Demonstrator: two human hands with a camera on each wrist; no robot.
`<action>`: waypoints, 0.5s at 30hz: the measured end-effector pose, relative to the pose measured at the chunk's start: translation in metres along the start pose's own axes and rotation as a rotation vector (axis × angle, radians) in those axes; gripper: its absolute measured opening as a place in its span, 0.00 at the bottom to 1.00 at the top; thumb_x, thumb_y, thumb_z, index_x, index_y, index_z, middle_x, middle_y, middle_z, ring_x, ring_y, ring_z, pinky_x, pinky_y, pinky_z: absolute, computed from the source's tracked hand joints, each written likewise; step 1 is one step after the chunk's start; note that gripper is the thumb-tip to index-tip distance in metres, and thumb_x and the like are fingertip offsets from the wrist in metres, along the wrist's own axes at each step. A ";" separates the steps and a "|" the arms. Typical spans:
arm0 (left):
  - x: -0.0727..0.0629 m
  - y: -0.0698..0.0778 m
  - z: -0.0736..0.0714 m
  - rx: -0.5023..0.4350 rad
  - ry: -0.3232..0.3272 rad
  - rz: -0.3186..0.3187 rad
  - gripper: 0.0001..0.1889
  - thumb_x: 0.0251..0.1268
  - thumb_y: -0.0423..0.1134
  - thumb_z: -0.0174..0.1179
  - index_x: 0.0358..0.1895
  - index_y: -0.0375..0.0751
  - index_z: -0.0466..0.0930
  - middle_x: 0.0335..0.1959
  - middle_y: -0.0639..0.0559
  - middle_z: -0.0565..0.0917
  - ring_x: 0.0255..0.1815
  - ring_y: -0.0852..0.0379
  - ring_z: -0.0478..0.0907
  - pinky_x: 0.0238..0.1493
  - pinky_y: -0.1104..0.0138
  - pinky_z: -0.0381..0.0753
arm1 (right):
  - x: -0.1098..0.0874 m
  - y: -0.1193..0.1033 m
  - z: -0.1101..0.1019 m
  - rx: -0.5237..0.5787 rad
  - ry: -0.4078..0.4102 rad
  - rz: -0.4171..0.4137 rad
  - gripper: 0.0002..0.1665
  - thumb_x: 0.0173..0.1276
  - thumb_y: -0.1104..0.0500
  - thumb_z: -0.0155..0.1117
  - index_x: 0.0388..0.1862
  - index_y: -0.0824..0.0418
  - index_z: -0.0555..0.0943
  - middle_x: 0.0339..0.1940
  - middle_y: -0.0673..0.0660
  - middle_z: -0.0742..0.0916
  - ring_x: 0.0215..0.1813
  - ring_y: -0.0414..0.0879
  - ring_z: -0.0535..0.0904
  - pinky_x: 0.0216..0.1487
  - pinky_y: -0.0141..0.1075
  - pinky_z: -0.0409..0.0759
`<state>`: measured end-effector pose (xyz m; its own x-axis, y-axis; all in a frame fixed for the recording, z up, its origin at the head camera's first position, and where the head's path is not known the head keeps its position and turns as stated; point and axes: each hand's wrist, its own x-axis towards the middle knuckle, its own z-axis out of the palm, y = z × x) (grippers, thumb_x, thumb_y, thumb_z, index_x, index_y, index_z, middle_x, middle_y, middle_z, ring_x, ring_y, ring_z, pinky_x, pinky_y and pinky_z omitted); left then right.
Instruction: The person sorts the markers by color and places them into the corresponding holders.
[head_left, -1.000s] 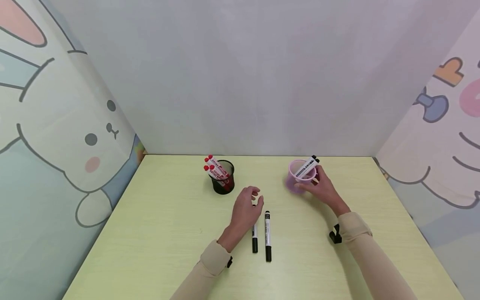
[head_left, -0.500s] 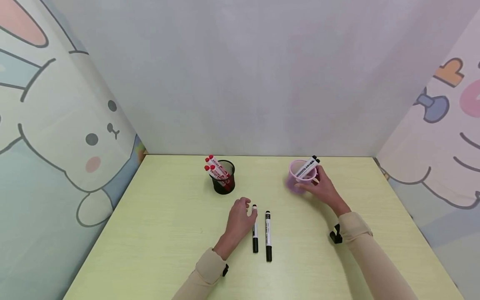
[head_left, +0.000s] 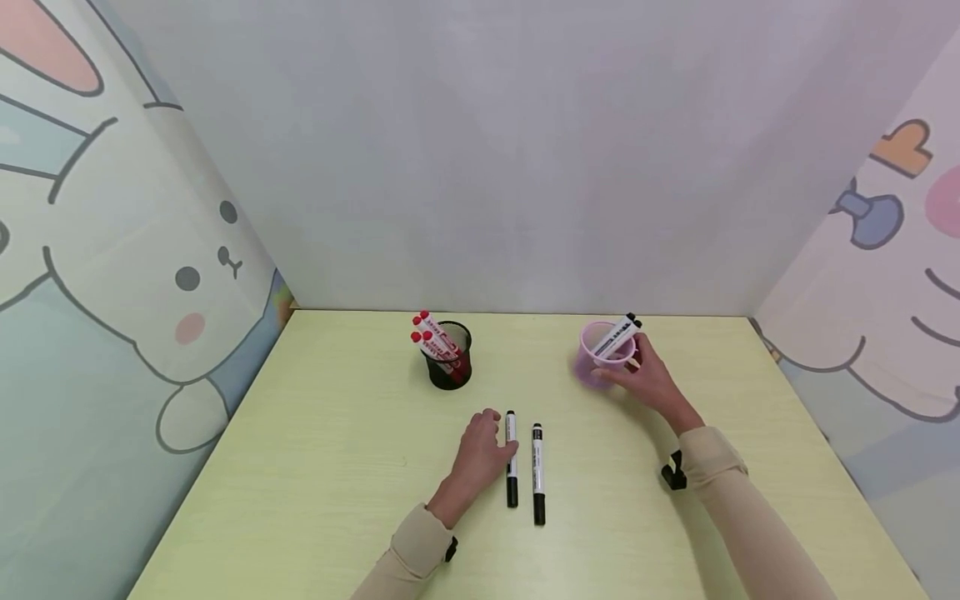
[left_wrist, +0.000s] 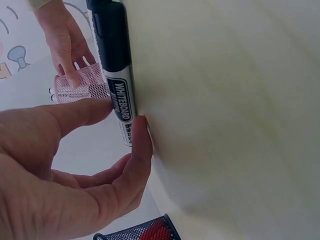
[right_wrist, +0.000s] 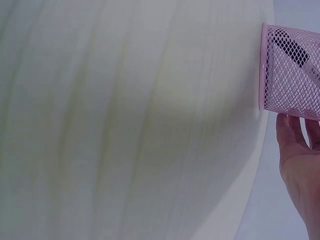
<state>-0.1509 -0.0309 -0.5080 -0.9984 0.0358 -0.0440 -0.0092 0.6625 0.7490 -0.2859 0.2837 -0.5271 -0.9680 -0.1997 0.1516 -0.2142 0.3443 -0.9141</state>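
My left hand (head_left: pixel 480 454) is at a black-and-white whiteboard marker (head_left: pixel 512 487) lying on the table. In the left wrist view, thumb and index finger pinch the marker's white barrel (left_wrist: pixel 121 95) from both sides. Just right of it lies a second whiteboard marker (head_left: pixel 538 471), roughly parallel. At the back right, my right hand (head_left: pixel 648 379) holds a pink mesh pen holder (head_left: pixel 587 367) by its side, with the thumb in front. Two black-capped markers (head_left: pixel 617 336) lean in that holder. The right wrist view shows the holder's mesh wall (right_wrist: pixel 285 95) above the fingers.
A black mesh pen holder (head_left: pixel 452 377) stands at the back left, with several red-capped markers (head_left: pixel 438 343) leaning in it. The pale yellow table (head_left: pixel 322 450) meets a plain back wall and printed side panels.
My left hand has come back toward me and down from above the nearer space by the black holder, and its thumb now meets the left marker. The right hand has stayed on the pink holder.
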 end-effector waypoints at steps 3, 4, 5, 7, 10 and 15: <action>-0.001 0.001 0.001 0.005 -0.008 -0.004 0.23 0.62 0.34 0.71 0.55 0.25 0.75 0.43 0.41 0.78 0.40 0.47 0.77 0.43 0.52 0.81 | 0.000 0.000 0.000 -0.001 0.003 0.004 0.53 0.61 0.60 0.80 0.76 0.67 0.55 0.72 0.68 0.69 0.76 0.65 0.63 0.75 0.60 0.63; -0.001 0.002 0.001 0.006 -0.010 -0.004 0.23 0.61 0.34 0.71 0.56 0.25 0.75 0.43 0.41 0.77 0.40 0.47 0.76 0.43 0.53 0.81 | -0.001 0.000 0.000 -0.004 0.004 0.005 0.53 0.61 0.60 0.80 0.75 0.67 0.56 0.72 0.68 0.69 0.76 0.65 0.63 0.75 0.60 0.63; -0.001 0.002 0.002 0.006 -0.016 -0.007 0.23 0.62 0.34 0.71 0.56 0.25 0.75 0.43 0.41 0.77 0.40 0.48 0.76 0.43 0.53 0.80 | -0.001 0.000 0.000 -0.005 0.005 0.006 0.53 0.61 0.60 0.80 0.75 0.66 0.56 0.71 0.68 0.69 0.76 0.65 0.64 0.75 0.60 0.63; -0.002 0.003 0.002 0.005 -0.021 -0.012 0.24 0.62 0.33 0.71 0.57 0.25 0.75 0.43 0.42 0.77 0.39 0.48 0.75 0.43 0.53 0.80 | -0.001 0.000 0.000 -0.003 0.005 0.009 0.53 0.61 0.61 0.80 0.76 0.65 0.56 0.72 0.67 0.70 0.76 0.64 0.64 0.75 0.59 0.63; -0.003 0.003 0.003 -0.001 -0.029 -0.007 0.24 0.62 0.32 0.71 0.57 0.25 0.75 0.43 0.42 0.76 0.38 0.50 0.73 0.42 0.54 0.79 | -0.003 -0.007 0.000 0.007 0.000 0.003 0.53 0.62 0.63 0.79 0.77 0.66 0.55 0.72 0.68 0.70 0.75 0.64 0.64 0.75 0.58 0.64; -0.003 0.003 0.005 0.004 -0.024 -0.001 0.22 0.61 0.30 0.71 0.56 0.25 0.75 0.41 0.42 0.75 0.36 0.52 0.70 0.38 0.57 0.78 | -0.012 -0.038 0.001 0.037 -0.019 0.004 0.52 0.61 0.68 0.77 0.76 0.72 0.55 0.71 0.72 0.69 0.75 0.66 0.64 0.75 0.59 0.62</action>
<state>-0.1475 -0.0257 -0.5087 -0.9967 0.0534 -0.0605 -0.0097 0.6657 0.7462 -0.2658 0.2717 -0.4948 -0.9661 -0.2160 0.1414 -0.2053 0.3108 -0.9280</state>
